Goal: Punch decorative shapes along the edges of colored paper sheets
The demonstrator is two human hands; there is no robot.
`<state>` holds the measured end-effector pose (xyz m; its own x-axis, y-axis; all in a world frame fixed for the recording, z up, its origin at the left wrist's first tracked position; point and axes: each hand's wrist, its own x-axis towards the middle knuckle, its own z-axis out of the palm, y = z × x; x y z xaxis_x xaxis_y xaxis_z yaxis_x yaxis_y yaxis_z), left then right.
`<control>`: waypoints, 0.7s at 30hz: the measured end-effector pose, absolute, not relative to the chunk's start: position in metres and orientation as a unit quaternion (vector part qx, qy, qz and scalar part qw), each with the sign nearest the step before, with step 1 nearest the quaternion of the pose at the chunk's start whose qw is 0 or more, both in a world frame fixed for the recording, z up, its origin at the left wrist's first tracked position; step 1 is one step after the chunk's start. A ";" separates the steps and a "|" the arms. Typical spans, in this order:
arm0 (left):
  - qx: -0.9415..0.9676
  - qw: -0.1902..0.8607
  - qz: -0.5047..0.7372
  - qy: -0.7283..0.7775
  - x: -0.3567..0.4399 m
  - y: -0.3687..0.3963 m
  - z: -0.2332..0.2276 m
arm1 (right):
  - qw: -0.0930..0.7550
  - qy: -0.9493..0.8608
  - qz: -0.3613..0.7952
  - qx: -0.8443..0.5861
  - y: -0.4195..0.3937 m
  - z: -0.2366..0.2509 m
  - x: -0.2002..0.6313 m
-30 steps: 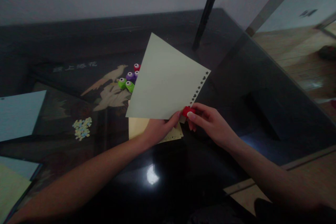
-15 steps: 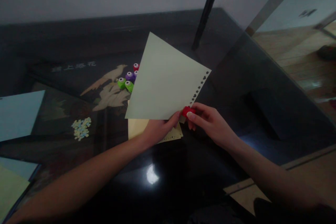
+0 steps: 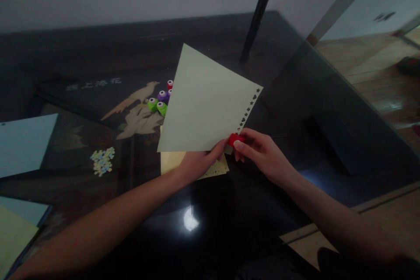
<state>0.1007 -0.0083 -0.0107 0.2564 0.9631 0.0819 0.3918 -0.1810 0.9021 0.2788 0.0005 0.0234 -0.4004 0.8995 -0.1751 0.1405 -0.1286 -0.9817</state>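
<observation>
Left hand point(image 3: 197, 164) pinches the near edge of the pale green paper sheet point(image 3: 203, 105), tilted above the dark glass table point(image 3: 295, 109). Right hand point(image 3: 262, 153) is clamped on the small red paper punch point(image 3: 235, 139), set at the sheet's near right corner, right where a row of punched hearts and stars point(image 3: 249, 109) runs up the right edge. Under the left hand lies a yellow sheet point(image 3: 170, 162). To the far left, green, purple and red punches point(image 3: 160, 98) cluster; paper cut-outs point(image 3: 103, 160) sit nearer left.

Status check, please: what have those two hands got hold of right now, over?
Left hand pinching pale green sheet at its lower edge. Right hand shut on red punch at the sheet's corner. Cut-out shapes along right edge. Nothing blocking.
</observation>
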 end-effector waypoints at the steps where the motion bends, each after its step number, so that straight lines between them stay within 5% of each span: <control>1: 0.681 0.405 0.352 0.498 0.101 -0.008 -0.010 | 0.315 -0.580 0.603 -0.448 0.001 0.024 0.279; 21: 0.671 0.414 0.347 0.508 0.102 -0.008 -0.013 | 0.360 -0.565 0.603 -0.434 -0.002 0.017 0.277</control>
<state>0.1019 -0.0079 -0.0132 0.2446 0.9686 0.0448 0.3944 -0.1416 0.9079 0.2768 -0.0021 0.0174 -0.3651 0.9236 -0.1166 0.0558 -0.1033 -0.9931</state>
